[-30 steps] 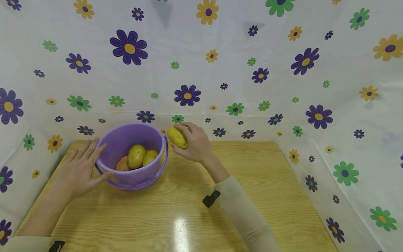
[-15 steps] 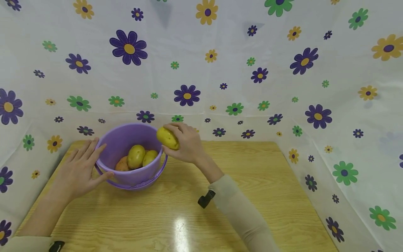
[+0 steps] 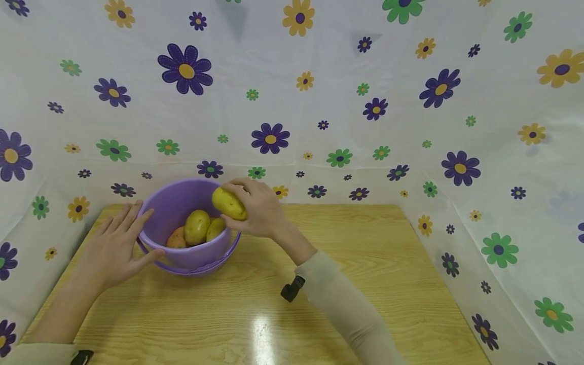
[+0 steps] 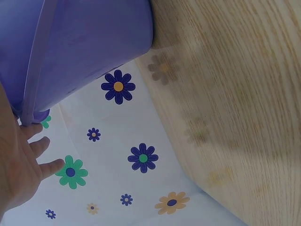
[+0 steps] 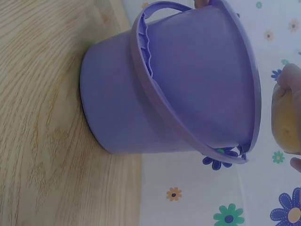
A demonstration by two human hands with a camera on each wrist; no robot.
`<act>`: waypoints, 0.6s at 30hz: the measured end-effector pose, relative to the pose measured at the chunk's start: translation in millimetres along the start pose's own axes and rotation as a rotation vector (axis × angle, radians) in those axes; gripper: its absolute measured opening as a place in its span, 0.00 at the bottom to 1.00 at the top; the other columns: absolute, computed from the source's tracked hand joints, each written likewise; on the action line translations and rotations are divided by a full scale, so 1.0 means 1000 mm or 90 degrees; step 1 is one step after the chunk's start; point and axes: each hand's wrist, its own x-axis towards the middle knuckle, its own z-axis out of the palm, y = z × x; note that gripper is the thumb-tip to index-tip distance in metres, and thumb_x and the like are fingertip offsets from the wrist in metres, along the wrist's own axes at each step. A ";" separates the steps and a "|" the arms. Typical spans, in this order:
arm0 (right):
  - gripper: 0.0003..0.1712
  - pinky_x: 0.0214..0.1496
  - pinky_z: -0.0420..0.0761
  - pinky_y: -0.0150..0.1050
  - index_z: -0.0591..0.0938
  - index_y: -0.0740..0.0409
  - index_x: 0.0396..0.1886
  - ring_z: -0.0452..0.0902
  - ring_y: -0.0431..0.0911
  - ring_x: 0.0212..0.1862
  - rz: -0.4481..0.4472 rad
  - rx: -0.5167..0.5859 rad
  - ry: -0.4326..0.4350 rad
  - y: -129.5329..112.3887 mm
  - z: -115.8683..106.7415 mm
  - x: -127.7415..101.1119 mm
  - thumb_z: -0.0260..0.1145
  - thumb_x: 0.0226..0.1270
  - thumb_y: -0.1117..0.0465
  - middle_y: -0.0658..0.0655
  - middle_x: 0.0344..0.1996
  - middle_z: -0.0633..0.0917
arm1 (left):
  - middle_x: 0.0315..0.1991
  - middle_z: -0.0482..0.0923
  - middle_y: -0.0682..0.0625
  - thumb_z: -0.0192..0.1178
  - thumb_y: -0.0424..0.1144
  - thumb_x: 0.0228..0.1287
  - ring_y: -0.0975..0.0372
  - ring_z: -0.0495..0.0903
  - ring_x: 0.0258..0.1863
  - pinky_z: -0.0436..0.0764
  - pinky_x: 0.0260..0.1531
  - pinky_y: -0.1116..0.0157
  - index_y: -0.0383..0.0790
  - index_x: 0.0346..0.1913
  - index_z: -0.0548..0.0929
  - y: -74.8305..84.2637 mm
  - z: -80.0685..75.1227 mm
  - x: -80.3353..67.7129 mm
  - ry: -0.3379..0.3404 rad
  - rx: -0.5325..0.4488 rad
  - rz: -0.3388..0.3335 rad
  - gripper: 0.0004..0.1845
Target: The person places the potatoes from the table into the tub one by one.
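Note:
A purple bucket [image 3: 193, 257] stands on the table at the left, its handle [image 5: 160, 96] hanging down its near side. My left hand [image 3: 109, 253] rests at the bucket's left rim with fingers spread, the thumb along the near rim. Yellow potatoes [image 3: 197, 228] and a browner potato [image 3: 176, 238] lie inside. My right hand [image 3: 262, 209] grips another yellow potato [image 3: 229, 204] between thumb and fingers, over the bucket's right rim. In the right wrist view this potato [image 5: 285, 123] shows beyond the rim, cut by the frame edge.
The wooden table [image 3: 337, 284] reaches right and toward me. A white sheet [image 3: 328, 66] with printed flowers stands behind it and along both sides. Dark straps with small devices [image 3: 292, 290] sit on the wrists.
My right hand has carried its potato leftward, from beside the bucket to over its right rim. The left hand and the bucket stay put.

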 end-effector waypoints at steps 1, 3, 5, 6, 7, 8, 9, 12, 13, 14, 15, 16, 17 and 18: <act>0.39 0.57 0.85 0.38 0.80 0.48 0.68 0.84 0.46 0.57 -0.002 -0.001 0.000 -0.001 0.000 0.001 0.73 0.59 0.38 0.53 0.61 0.85 | 0.88 0.46 0.39 0.64 0.68 0.64 0.43 0.48 0.87 0.55 0.81 0.33 0.40 0.83 0.60 0.000 0.000 0.000 0.000 0.001 0.000 0.53; 0.39 0.57 0.85 0.38 0.80 0.48 0.69 0.84 0.46 0.58 -0.008 0.002 -0.003 -0.004 0.001 0.003 0.74 0.59 0.38 0.53 0.61 0.85 | 0.88 0.46 0.39 0.64 0.68 0.65 0.43 0.48 0.87 0.55 0.80 0.33 0.40 0.83 0.59 -0.001 0.000 0.000 0.000 0.004 0.003 0.53; 0.39 0.59 0.85 0.38 0.80 0.49 0.69 0.84 0.46 0.58 -0.015 0.005 -0.006 -0.006 0.001 0.004 0.74 0.59 0.39 0.53 0.61 0.85 | 0.87 0.47 0.38 0.64 0.68 0.64 0.42 0.49 0.87 0.58 0.79 0.32 0.40 0.83 0.60 -0.001 0.000 0.000 0.001 0.007 0.005 0.54; 0.39 0.59 0.85 0.38 0.80 0.49 0.69 0.84 0.46 0.59 -0.019 0.005 -0.008 -0.007 0.002 0.005 0.74 0.59 0.39 0.53 0.61 0.85 | 0.87 0.47 0.38 0.64 0.68 0.64 0.42 0.49 0.86 0.59 0.78 0.32 0.39 0.83 0.60 -0.001 0.000 0.000 0.002 0.009 0.006 0.54; 0.39 0.60 0.84 0.38 0.80 0.49 0.69 0.84 0.46 0.59 -0.021 0.004 -0.010 -0.008 0.002 0.006 0.74 0.60 0.39 0.53 0.61 0.85 | 0.87 0.48 0.38 0.64 0.68 0.64 0.42 0.50 0.86 0.59 0.77 0.32 0.39 0.83 0.60 -0.001 0.000 0.000 0.002 0.011 0.007 0.54; 0.39 0.61 0.84 0.38 0.80 0.49 0.69 0.84 0.46 0.59 -0.024 0.003 -0.012 -0.009 0.003 0.006 0.74 0.60 0.39 0.53 0.61 0.85 | 0.87 0.48 0.37 0.63 0.69 0.64 0.41 0.50 0.86 0.60 0.77 0.32 0.39 0.83 0.60 -0.001 0.000 0.000 0.003 0.012 0.009 0.54; 0.39 0.62 0.84 0.38 0.81 0.49 0.68 0.84 0.46 0.59 -0.027 0.001 -0.013 -0.010 0.004 0.007 0.73 0.60 0.39 0.53 0.61 0.85 | 0.87 0.48 0.37 0.63 0.69 0.64 0.41 0.50 0.86 0.60 0.76 0.32 0.39 0.83 0.60 -0.001 0.000 0.000 0.003 0.012 0.009 0.54; 0.38 0.63 0.84 0.37 0.81 0.48 0.68 0.85 0.45 0.59 -0.042 -0.016 -0.013 -0.013 0.005 0.009 0.72 0.61 0.37 0.52 0.60 0.86 | 0.87 0.47 0.38 0.63 0.69 0.65 0.41 0.50 0.86 0.59 0.77 0.32 0.39 0.83 0.60 -0.001 0.000 0.001 0.002 0.015 0.011 0.54; 0.38 0.63 0.84 0.37 0.81 0.47 0.68 0.85 0.45 0.58 -0.048 -0.021 -0.013 -0.014 0.006 0.010 0.72 0.61 0.37 0.52 0.60 0.86 | 0.87 0.46 0.38 0.63 0.69 0.66 0.41 0.49 0.86 0.59 0.78 0.32 0.39 0.83 0.59 -0.001 0.000 0.001 0.000 0.015 0.010 0.54; 0.38 0.63 0.84 0.37 0.81 0.47 0.68 0.85 0.45 0.58 -0.055 -0.026 -0.013 -0.016 0.006 0.010 0.72 0.61 0.37 0.52 0.60 0.86 | 0.87 0.45 0.38 0.62 0.69 0.66 0.41 0.48 0.87 0.58 0.78 0.32 0.39 0.84 0.59 -0.001 0.000 0.001 -0.001 0.014 0.010 0.54; 0.38 0.63 0.84 0.37 0.81 0.47 0.68 0.85 0.45 0.58 -0.063 -0.030 -0.014 -0.017 0.006 0.011 0.71 0.61 0.36 0.52 0.60 0.86 | 0.88 0.45 0.39 0.62 0.69 0.66 0.42 0.48 0.87 0.58 0.78 0.32 0.40 0.84 0.58 -0.002 0.000 0.001 -0.002 0.015 0.009 0.54; 0.38 0.63 0.84 0.37 0.81 0.47 0.68 0.85 0.45 0.58 -0.070 -0.033 -0.016 -0.018 0.006 0.012 0.71 0.61 0.36 0.52 0.60 0.86 | 0.88 0.44 0.38 0.62 0.69 0.66 0.42 0.47 0.87 0.58 0.78 0.32 0.40 0.84 0.58 -0.002 0.000 0.001 -0.003 0.016 0.010 0.54; 0.38 0.62 0.84 0.37 0.81 0.47 0.68 0.85 0.45 0.58 -0.075 -0.033 -0.019 -0.019 0.007 0.012 0.71 0.61 0.36 0.52 0.60 0.86 | 0.88 0.44 0.39 0.62 0.69 0.66 0.42 0.47 0.87 0.58 0.78 0.32 0.40 0.84 0.57 -0.002 0.000 0.001 -0.004 0.015 0.009 0.54; 0.38 0.62 0.85 0.37 0.81 0.47 0.68 0.85 0.45 0.58 -0.080 -0.035 -0.022 -0.020 0.007 0.013 0.71 0.61 0.36 0.52 0.60 0.85 | 0.88 0.44 0.39 0.62 0.68 0.67 0.42 0.46 0.87 0.58 0.78 0.31 0.40 0.84 0.57 -0.002 0.000 0.000 -0.005 0.015 0.009 0.54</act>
